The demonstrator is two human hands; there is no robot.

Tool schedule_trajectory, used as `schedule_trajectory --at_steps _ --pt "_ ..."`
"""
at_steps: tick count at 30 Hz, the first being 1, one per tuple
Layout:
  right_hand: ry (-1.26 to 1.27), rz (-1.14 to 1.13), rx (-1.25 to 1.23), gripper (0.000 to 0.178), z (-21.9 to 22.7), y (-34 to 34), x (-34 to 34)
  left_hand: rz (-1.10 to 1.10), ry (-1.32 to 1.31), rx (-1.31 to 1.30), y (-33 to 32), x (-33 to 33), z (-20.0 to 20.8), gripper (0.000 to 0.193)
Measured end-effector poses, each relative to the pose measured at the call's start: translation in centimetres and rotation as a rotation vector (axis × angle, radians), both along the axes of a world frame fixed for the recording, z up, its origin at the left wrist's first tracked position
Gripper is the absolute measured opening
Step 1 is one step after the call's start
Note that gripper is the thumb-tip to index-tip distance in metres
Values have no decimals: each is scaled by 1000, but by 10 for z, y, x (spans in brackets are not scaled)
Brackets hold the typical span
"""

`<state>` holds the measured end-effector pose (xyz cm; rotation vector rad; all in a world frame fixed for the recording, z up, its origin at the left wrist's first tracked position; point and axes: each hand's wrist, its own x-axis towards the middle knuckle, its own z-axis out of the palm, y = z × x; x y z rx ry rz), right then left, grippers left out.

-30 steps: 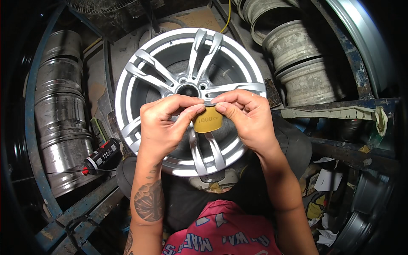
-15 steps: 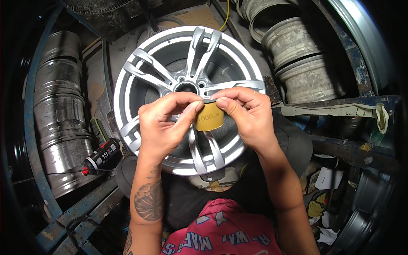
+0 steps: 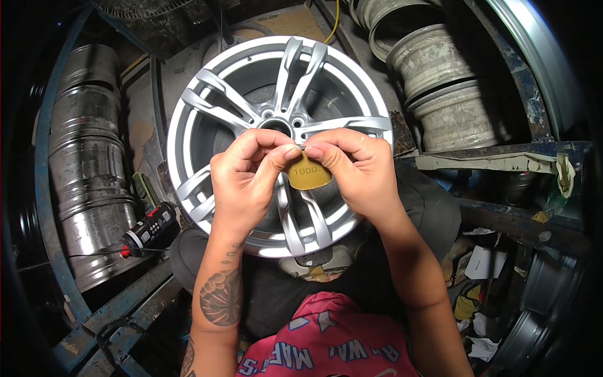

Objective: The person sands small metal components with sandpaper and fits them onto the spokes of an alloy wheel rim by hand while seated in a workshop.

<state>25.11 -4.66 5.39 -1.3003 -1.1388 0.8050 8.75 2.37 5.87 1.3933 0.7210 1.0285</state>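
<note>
A small piece of yellow-backed sandpaper point(image 3: 309, 173) is pinched at its upper edge between my two hands, its printed back facing me. My left hand point(image 3: 251, 166) grips the upper left corner with thumb and forefinger. On the other corner, my right hand point(image 3: 355, 164) closes in the same way, its thumb nearly meeting the left one. The sheet's top edge is mostly hidden by my fingertips. Directly beneath both hands lies a silver alloy wheel rim point(image 3: 294, 56) with paired spokes, face up; its centre hole shows just beyond my fingers.
Several shiny metal rims point(image 3: 94, 160) are stacked along the left in a blue metal frame point(image 3: 47, 188). A black and red power tool point(image 3: 149, 230) lies beside them. Dull, stained rims point(image 3: 433, 60) fill a rack at right. A yellow hose point(image 3: 335, 25) runs behind the wheel.
My hands have drawn slightly closer together, and the thumbs cover more of the sandpaper's top edge. The sandpaper looks a little more bent and tilted. The wheel stays in place.
</note>
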Motion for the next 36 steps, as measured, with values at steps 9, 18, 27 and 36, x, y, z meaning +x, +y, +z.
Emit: schedule_trajectory --at_steps 9,18,27,36 --pt "130 38 -38 19 5 -2 2 -37 60 121 1 -3 3 3" --pt "116 98 -68 13 11 -4 4 -223 -35 -55 9 -12 3 9" --pt "262 302 -247 19 22 -4 19 -287 -65 -136 13 -22 5 12" --pt "-300 31 123 12 11 -5 4 -254 -136 -269 10 -15 8 10"
